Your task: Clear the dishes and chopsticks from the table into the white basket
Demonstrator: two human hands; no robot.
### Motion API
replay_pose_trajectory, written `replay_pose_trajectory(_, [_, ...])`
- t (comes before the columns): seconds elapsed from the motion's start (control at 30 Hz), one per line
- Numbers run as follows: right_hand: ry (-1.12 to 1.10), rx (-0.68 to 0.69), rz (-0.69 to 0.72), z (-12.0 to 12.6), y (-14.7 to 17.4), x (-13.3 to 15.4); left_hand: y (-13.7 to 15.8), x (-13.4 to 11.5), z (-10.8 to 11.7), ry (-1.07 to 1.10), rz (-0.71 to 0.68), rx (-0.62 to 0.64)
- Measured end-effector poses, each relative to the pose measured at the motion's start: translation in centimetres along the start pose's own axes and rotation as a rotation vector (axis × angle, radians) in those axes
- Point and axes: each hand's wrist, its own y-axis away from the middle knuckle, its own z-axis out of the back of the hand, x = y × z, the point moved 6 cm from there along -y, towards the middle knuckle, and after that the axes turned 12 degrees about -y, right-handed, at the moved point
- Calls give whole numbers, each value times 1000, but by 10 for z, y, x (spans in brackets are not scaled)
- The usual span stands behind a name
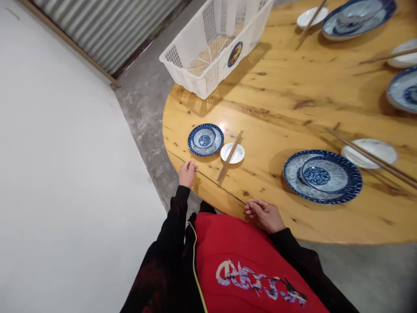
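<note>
While the left hand (187,174), empty, curled loosely at the edge of the table (276,117), a blue plate (220,143) bearing a bowl (204,140) lay just beyond, then a white dish (239,156) under chopsticks (230,156); the right hand (265,216), empty, fingers half-curled, was near a second plate (354,178).

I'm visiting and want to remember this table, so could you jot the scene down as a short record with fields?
Surface: wooden table, curved edge
Left hand: at the table edge, near a blue-and-white plate
On that plate: patterned bowl
Beside it: chopsticks across a small white dish
Right hand: also at the edge
Held: cannot tell
Container: white basket, on the table
Other tableware: more plates, picture right
</note>
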Motion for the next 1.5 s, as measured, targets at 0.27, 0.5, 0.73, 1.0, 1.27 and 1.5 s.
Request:
replay_pose_trajectory(0.27, [-80, -264, 71, -22, 3, 7, -104, -35, -25, -197, -31, 195])
replay_pose_trajectory(0.5, [-76, -347, 65, -44, 9, -13, -139, -36, -43, -323, -52, 323])
replay_pose_trajectory(0.73, [-22, -341, 88, -55, 0, -6, -138, -45, -44, -298, -45, 391])
replay_pose_trajectory(1.0, [160, -229, 129, -70, -29, 7, -138, -50, -50, -223, -22, 364])
replay_pose_trajectory(1.27, [72, -275, 75, -40, -23, 3, -142, -46, -49, -184, 30, 303])
replay_pose_trajectory(1.5, [-132, -338, 120, -5, -11, 23, -134, -63, -49, -313, -31, 239])
